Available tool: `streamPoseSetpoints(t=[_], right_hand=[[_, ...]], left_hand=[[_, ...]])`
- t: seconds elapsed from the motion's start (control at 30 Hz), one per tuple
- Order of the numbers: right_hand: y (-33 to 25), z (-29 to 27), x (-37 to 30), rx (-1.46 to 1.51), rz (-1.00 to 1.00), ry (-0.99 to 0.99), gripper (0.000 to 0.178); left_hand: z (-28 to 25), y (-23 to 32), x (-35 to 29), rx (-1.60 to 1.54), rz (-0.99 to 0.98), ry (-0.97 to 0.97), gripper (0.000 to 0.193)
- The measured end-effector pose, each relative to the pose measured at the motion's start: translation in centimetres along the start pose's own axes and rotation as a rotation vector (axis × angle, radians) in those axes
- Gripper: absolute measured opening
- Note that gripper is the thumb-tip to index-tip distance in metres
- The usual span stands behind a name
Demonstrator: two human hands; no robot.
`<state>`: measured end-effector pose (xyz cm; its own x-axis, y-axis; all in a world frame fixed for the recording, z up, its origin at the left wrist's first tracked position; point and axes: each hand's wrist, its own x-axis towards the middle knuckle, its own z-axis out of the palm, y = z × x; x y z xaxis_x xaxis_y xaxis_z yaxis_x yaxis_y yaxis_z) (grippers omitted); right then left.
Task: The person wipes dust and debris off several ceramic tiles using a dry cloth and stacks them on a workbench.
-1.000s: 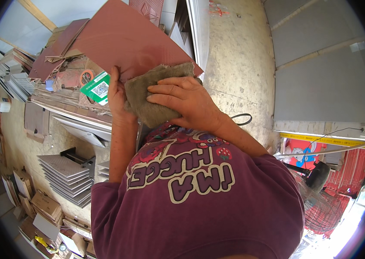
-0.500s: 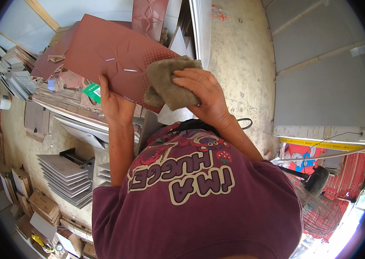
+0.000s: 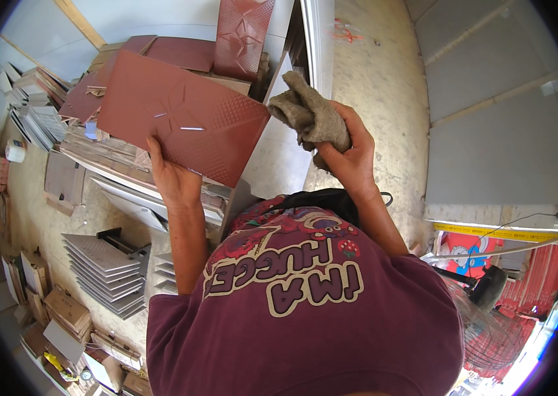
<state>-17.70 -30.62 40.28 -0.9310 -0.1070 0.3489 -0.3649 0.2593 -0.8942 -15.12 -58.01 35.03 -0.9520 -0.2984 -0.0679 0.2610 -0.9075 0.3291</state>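
A reddish-brown tile (image 3: 183,119) with a raised star pattern and a dimpled texture is held up at a tilt in front of me. My left hand (image 3: 177,181) grips its near edge, thumb on the top face and the other fingers hidden beneath. Off the tile's right corner, my right hand (image 3: 357,152) is closed round a bunched brown-grey cloth (image 3: 312,112). The cloth is apart from the tile. Behind the held tile, another red patterned tile (image 3: 245,39) stands upright.
More red tiles (image 3: 180,53) and cardboard lie on the bench beyond. Grey tiles (image 3: 104,274) stand in a fanned stack on the floor at left, with cardboard boxes (image 3: 68,313) below them. A fan (image 3: 496,330) is at lower right, near a grey wall panel (image 3: 496,138).
My right hand has lifted the cloth off the tile and moved right, turning and bunching it. The tile stays in my left hand, and its green label is out of sight.
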Motion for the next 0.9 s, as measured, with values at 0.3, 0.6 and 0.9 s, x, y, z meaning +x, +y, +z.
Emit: streamPoseSetpoints(t=[0.3,0.6,0.9], right_hand=[[-1.8,3.0,-0.3,-0.15,-0.321,-0.558,0.062],[0.6,3.8,1.1,-0.054,-0.066,-0.353,0.052],[4.0,8.3,3.7,-0.355,-0.277,-0.328,0.047]], left_hand=[[-0.2,-0.6,-0.4,0.033,0.011,0.007,0.041],[-0.6,6.2,-0.6,0.177,0.251,0.124,0.042],[-2.4,17.0,-0.4,0.193,0.502,0.175,0.033]])
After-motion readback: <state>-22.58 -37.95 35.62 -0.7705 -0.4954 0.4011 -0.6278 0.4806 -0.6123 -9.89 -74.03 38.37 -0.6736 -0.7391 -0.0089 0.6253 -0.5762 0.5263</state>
